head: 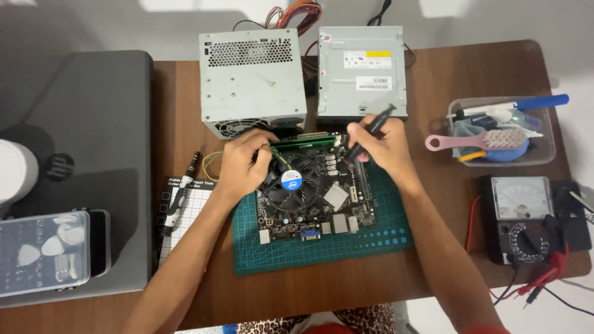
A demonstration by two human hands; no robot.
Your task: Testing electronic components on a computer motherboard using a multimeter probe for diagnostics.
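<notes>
Black slim tool (370,131) in right hand (380,147) over flat motherboard (315,192).

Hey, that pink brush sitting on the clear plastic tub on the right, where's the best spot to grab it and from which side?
Judging by its pose, take the pink brush by its handle, coming from the left of the clear plastic tub. The handle juts out past the tub's left rim over bare table, with a looped end, while the bristle head lies over the tub among other tools, harder to reach.
</notes>
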